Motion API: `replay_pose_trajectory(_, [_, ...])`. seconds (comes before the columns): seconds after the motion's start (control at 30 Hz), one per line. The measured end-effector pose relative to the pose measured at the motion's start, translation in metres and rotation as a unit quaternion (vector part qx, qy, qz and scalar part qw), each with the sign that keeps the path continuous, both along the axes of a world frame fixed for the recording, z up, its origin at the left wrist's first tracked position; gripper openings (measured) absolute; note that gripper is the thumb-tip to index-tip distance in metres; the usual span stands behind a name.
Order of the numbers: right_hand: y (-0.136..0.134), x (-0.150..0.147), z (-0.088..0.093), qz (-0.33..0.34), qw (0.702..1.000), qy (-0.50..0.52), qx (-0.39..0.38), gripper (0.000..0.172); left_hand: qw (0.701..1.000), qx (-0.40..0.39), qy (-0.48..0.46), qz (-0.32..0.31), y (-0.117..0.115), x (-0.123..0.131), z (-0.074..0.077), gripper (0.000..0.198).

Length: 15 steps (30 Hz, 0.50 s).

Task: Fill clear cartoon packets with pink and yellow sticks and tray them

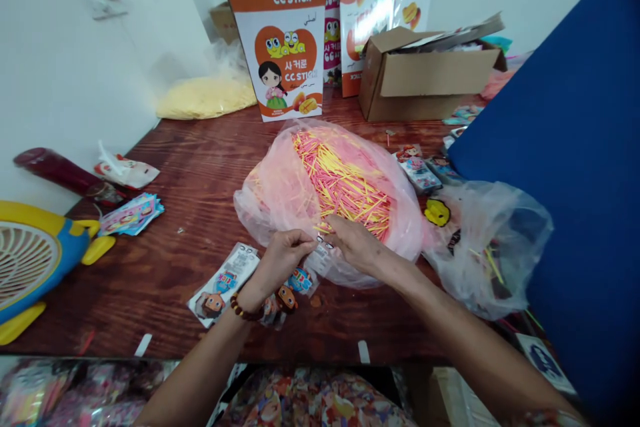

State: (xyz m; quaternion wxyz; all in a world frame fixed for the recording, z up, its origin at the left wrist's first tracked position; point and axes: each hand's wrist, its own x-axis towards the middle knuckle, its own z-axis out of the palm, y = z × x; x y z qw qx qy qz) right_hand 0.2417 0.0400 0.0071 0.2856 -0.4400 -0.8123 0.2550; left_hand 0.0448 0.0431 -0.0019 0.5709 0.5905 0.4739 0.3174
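A large clear plastic bag point(405, 207) lies wide open on the table, heaped with thin pink and yellow sticks point(345, 187). In front of its mouth, my left hand point(286, 253) pinches the top of a small printed packet point(301, 280) with its fingertips. My right hand point(355, 247) is closed at the same packet's upper edge, close to some yellow sticks; what its fingers hold is hidden. Beside my left wrist lies a stack of flat printed packets point(227, 283). Another printed packet point(275, 307) is partly under the left hand.
Tall CC STICK cartons point(283, 47) and an open cardboard box point(425, 73) stand at the back. To the right, a clear bag point(495, 240) sits by a blue panel point(575, 147). A yellow-blue fan point(35, 260), blue packets point(133, 213) and a tissue pack point(127, 172) are at left.
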Motion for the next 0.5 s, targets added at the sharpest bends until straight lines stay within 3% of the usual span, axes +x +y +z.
replay_pose_trajectory(0.13, [0.000, 0.003, -0.001, 0.010, 1.000, -0.022, 0.013, 0.003, 1.000, 0.026, 0.013, -0.004, 0.000, -0.005, -0.008, 0.030])
replay_pose_trajectory(0.3, [-0.001, 0.002, 0.002, 0.008, 1.000, 0.000, -0.001, 0.004, 0.999, 0.035, 0.023, -0.018, 0.000, -0.006, -0.007, 0.032])
replay_pose_trajectory(0.5, [-0.002, 0.003, 0.012, -0.033, 0.991, 0.107, -0.072, 0.015, 0.996, 0.068, 0.045, -0.022, 0.000, -0.007, -0.007, 0.030])
